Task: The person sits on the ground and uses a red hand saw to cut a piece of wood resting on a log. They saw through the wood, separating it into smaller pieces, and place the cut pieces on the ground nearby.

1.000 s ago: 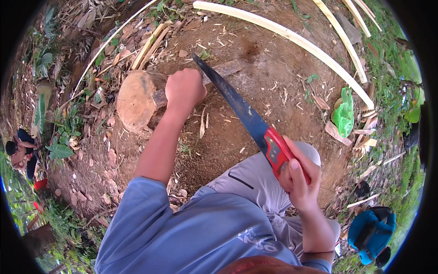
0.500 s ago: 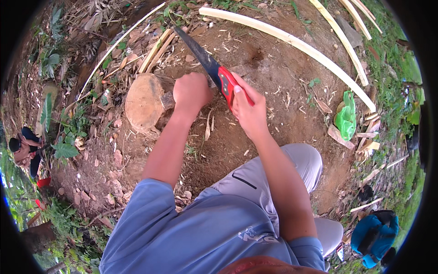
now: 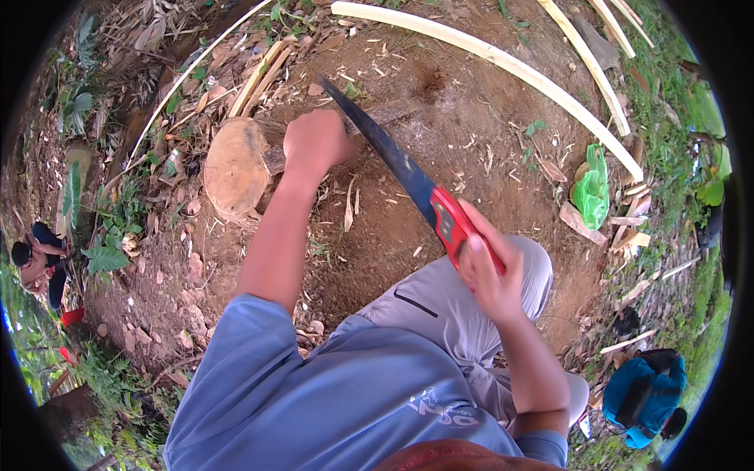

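In my right hand (image 3: 491, 271) is a hand saw (image 3: 393, 161) with a red handle and a long dark blade, the fingers wrapped round the grip. The blade slants up and left, its tip just past my left hand (image 3: 316, 141). That hand is closed in a fist on a dark, weathered piece of wood (image 3: 385, 112). The wood's near end meets a round, pale-topped stump (image 3: 236, 169), and its other end runs off to the right behind the blade. Whether the saw teeth touch the wood, I cannot tell.
Long pale wood strips (image 3: 503, 59) lie beyond my hands and to the right. A green plastic bag (image 3: 593, 191) sits among wood offcuts. At far right is a blue backpack (image 3: 644, 396). Another person (image 3: 39, 259) sits at far left. Leaves and chips litter the soil.
My right hand has drawn the saw back toward me and to the right, so the blade tip is now near my left hand. The left hand keeps its hold.
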`<state>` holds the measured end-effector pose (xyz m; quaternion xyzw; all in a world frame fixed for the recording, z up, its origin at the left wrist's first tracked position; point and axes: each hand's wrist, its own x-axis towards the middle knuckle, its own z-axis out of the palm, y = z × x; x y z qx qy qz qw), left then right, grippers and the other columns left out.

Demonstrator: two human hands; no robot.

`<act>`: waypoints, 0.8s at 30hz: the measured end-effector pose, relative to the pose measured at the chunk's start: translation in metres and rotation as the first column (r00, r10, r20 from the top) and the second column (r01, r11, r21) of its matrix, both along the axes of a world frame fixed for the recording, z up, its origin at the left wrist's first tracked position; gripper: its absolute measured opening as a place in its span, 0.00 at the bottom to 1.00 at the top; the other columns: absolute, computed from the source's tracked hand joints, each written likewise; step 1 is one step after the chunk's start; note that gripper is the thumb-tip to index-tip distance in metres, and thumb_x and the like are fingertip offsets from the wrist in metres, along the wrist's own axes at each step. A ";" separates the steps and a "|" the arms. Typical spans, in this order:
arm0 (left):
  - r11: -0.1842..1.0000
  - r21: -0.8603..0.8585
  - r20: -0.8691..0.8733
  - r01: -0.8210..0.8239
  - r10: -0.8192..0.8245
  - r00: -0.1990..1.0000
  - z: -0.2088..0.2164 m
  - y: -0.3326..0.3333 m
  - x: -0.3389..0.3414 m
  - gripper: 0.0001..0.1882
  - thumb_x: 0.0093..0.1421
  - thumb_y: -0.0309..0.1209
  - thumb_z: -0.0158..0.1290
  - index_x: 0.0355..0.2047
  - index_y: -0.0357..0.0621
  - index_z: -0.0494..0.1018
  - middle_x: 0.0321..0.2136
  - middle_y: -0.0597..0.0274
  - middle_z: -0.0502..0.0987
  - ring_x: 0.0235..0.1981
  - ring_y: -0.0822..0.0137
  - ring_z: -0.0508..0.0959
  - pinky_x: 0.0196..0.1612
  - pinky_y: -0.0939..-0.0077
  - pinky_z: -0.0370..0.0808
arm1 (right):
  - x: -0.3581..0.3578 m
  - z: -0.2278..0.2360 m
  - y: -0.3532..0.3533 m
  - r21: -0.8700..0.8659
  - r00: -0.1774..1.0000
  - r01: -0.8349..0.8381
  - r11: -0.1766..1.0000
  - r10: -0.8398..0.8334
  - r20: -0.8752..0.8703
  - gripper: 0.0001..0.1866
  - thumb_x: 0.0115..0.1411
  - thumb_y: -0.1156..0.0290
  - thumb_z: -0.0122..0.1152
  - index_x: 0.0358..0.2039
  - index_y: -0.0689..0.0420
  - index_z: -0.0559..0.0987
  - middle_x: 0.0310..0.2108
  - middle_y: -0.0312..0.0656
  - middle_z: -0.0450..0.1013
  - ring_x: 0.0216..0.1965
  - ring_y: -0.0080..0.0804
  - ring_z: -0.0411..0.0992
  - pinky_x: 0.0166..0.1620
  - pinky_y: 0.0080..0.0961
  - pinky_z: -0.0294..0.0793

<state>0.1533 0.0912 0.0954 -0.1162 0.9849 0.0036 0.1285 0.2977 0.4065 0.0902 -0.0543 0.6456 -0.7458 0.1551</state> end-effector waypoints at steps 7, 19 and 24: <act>1.000 -0.017 0.021 0.019 -0.019 1.000 0.010 0.008 0.000 0.16 0.57 0.37 0.63 0.41 0.43 0.88 0.43 0.48 0.88 0.47 0.51 0.89 0.53 0.58 0.85 | -0.130 -0.040 -0.137 -0.157 0.996 0.044 0.987 -0.056 -0.074 0.23 0.78 0.66 0.57 0.69 0.61 0.76 0.25 0.28 0.70 0.23 0.11 0.62 0.26 0.17 0.62; 0.996 0.071 0.086 -0.046 0.040 0.995 0.005 -0.009 -0.008 0.20 0.55 0.38 0.61 0.44 0.38 0.86 0.46 0.43 0.87 0.51 0.46 0.87 0.57 0.53 0.82 | 0.012 -0.028 0.011 -0.040 0.997 -0.011 0.999 0.007 -0.077 0.25 0.80 0.70 0.51 0.73 0.65 0.70 0.24 0.26 0.67 0.23 0.10 0.60 0.27 0.15 0.60; 0.996 0.074 0.096 -0.052 0.045 0.994 0.004 -0.008 -0.010 0.20 0.56 0.38 0.60 0.44 0.39 0.86 0.47 0.43 0.87 0.50 0.46 0.87 0.57 0.54 0.82 | 0.040 0.003 0.047 0.075 0.998 -0.029 0.997 0.032 -0.047 0.26 0.80 0.67 0.52 0.73 0.65 0.70 0.27 0.28 0.71 0.24 0.10 0.61 0.29 0.15 0.61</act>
